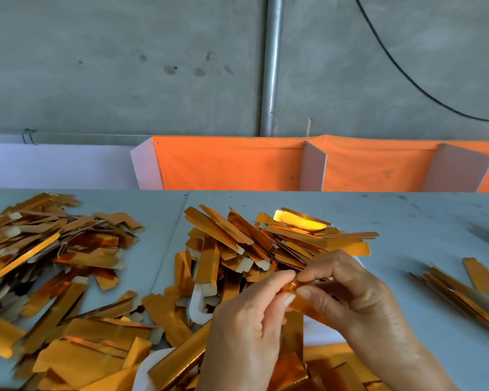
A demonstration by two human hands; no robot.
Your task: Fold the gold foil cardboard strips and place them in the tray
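Observation:
Both hands meet over the middle of the table on one gold foil cardboard strip (304,306). My left hand (249,325) pinches its upper end between thumb and fingertips. My right hand (347,289) grips the same strip just beside it, fingers curled over the top. Most of the strip's length is hidden under my hands. Behind them lies a heap of gold strips (268,241). A larger loose pile (51,258) covers the left side of the table. A small bundle of strips (463,289) lies at the right. No tray can be made out.
The grey table top (407,221) runs to an orange cloth barrier (232,165) with white dividers at the back. A concrete wall, a metal pipe (271,66) and a black cable (407,77) stand behind. More gold strips (105,351) crowd the near edge.

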